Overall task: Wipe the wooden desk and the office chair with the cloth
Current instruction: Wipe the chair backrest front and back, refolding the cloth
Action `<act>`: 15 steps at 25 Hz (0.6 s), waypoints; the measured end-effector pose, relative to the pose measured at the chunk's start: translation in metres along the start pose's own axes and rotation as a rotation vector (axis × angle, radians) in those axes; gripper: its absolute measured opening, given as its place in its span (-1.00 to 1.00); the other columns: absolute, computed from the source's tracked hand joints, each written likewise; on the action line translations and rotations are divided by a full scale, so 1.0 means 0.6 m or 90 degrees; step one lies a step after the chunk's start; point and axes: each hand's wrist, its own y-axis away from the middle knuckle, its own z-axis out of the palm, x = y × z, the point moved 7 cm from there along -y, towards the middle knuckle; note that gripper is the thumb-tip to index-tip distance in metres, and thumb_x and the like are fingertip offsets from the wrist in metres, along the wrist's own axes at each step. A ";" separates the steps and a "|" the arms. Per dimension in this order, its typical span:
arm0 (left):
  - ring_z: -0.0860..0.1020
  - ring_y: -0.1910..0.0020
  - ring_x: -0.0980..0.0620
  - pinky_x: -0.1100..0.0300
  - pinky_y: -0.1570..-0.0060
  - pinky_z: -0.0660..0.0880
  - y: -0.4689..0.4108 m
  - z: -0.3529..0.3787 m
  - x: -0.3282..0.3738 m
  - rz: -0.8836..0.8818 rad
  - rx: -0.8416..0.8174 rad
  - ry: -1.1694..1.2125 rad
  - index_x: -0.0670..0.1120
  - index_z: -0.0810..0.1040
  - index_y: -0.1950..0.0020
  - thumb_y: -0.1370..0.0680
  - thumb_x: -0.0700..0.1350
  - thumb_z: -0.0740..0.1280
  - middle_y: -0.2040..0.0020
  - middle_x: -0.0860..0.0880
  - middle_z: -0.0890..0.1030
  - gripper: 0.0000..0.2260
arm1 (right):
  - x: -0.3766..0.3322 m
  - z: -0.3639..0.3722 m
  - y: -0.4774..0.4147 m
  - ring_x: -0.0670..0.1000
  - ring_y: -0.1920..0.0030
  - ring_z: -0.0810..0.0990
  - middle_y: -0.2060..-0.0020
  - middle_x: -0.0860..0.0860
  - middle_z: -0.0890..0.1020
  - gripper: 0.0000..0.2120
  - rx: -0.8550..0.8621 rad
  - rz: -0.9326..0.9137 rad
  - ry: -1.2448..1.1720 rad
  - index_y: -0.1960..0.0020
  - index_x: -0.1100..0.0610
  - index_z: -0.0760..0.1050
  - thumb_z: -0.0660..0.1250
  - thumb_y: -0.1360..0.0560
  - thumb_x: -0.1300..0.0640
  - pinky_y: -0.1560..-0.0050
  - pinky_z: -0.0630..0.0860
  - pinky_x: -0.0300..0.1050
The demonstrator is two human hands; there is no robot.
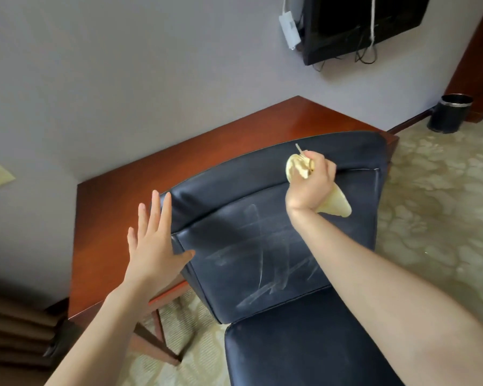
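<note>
One pale yellow cloth point(300, 168) bunched in right hand point(310, 185), streaked dark chair back point(251, 246)

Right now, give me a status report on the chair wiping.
Right hand grips yellow cloth at top of office chair backrest. Left hand open, at backrest's edge. Streaks on backrest; nothing blocking.

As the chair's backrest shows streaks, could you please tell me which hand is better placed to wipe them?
Right. The right hand grips the cloth at the top of the backrest, just above the streaks; the left hand is open at its edge and holds no cloth.
</note>
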 end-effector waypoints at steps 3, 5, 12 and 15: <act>-0.28 -0.51 -0.02 -0.15 -0.45 -0.12 0.019 -0.021 -0.043 -0.024 0.007 -0.010 0.04 -0.25 -0.54 -0.39 -0.04 0.50 -0.53 0.09 -0.32 0.03 | -0.043 0.048 0.091 0.14 0.08 0.54 0.05 0.11 0.54 -0.70 -0.061 -0.006 -0.026 -0.03 0.19 0.62 0.40 -0.35 0.43 0.02 0.40 -0.17; -0.15 -0.53 -0.08 -0.10 -0.47 -0.04 0.033 -0.030 -0.063 -0.032 0.009 0.011 -0.03 -0.18 -0.55 -0.35 -0.06 0.54 -0.56 0.02 -0.17 0.05 | -0.071 0.068 0.157 0.13 0.10 0.53 0.09 0.04 0.51 -0.69 -0.137 -0.021 -0.049 -0.01 0.17 0.62 0.41 -0.34 0.45 0.01 0.43 -0.09; 0.20 -0.31 -0.23 -0.09 -0.29 0.22 0.142 -0.042 -0.100 -0.068 0.097 0.009 -0.17 0.05 -0.54 -0.11 -0.04 0.65 -0.43 -0.18 0.23 0.15 | -0.152 0.052 0.386 0.05 0.12 0.50 0.17 0.05 0.54 -0.72 -0.475 -0.275 -0.127 0.05 0.15 0.62 0.48 -0.30 0.39 0.06 0.44 -0.13; 0.20 -0.30 -0.19 0.02 -0.29 0.15 0.177 -0.043 -0.107 -0.074 0.102 0.001 -0.19 0.08 -0.53 -0.10 0.02 0.64 -0.43 -0.17 0.21 0.15 | -0.172 0.032 0.458 0.07 0.11 0.50 0.13 0.07 0.56 -0.69 -0.661 -0.409 -0.168 0.01 0.18 0.62 0.44 -0.29 0.43 0.06 0.46 -0.11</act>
